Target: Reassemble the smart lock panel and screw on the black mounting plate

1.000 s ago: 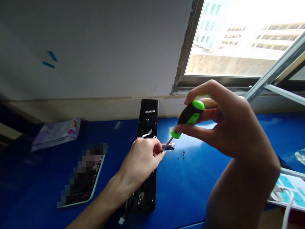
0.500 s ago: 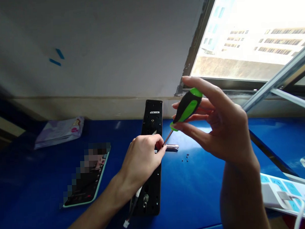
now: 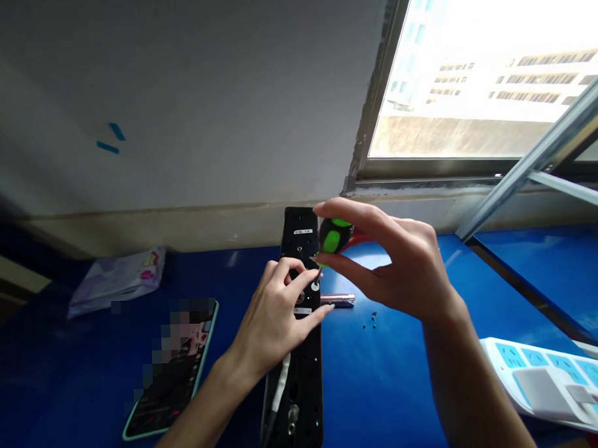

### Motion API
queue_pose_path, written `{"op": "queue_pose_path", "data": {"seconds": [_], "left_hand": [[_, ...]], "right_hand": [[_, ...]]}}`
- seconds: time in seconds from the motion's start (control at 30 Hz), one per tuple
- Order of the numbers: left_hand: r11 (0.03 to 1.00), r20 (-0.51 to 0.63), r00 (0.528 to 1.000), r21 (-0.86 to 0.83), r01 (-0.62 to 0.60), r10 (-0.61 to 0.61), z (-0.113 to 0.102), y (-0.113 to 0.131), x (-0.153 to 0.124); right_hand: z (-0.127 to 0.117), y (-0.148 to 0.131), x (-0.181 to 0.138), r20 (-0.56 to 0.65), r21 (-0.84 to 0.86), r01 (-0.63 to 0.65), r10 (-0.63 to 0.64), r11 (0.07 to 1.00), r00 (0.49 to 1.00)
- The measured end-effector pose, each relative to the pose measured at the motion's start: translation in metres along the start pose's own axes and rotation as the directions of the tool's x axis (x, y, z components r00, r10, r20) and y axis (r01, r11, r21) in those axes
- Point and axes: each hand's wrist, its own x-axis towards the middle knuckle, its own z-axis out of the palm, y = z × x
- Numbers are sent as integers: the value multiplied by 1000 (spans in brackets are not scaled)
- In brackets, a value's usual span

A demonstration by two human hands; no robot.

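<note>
A long black panel [image 3: 303, 354] lies lengthwise on the blue table [image 3: 393, 390], its far end against the wall. My right hand [image 3: 399, 273] grips a green and black screwdriver [image 3: 333, 239] by the handle, held nearly upright over the panel's upper part. My left hand [image 3: 277, 313] rests on the panel just below the screwdriver tip, fingers curled and pinched close to the tip; what they pinch is too small to name. A white cable [image 3: 281, 385] runs from under the left hand down the panel. A small silver cylinder [image 3: 341, 301] and several tiny dark screws [image 3: 370, 319] lie right of the panel.
A phone [image 3: 174, 365] lies left of the panel. A purple and white packet [image 3: 117, 276] sits near the wall at the left. A white and blue power strip [image 3: 554, 378] with a plug lies at the right. A window and metal rails stand at the back right.
My right hand has lowered and swung the screwdriver from a slant to nearly upright over the panel. My left hand's fingers have shifted up toward the tip. The view moved a little.
</note>
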Motion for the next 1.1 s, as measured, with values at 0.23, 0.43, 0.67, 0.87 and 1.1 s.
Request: {"op": "queue_pose_path", "data": {"seconds": [0.23,0.43,0.67,0.87,1.1], "left_hand": [[1000,55,998,-10,21,-20,2,-2,0],[993,6,999,-104,54,-53,6,-5,-6],[834,-99,916,-460,304,-389,17,-24,-25],[522,134,859,-744,416,-494,29,-24,-32],[487,138,852,-770,413,-505,36,-19,-37]], "right_hand": [[5,3,-3,51,-25,-16,17,1000,999],[12,5,-3,39,-47,1,1,999,999],[8,4,1,26,250,-52,47,967,999],[11,7,0,-145,94,-36,49,995,988],[7,9,-1,-53,277,-110,129,955,990]]}}
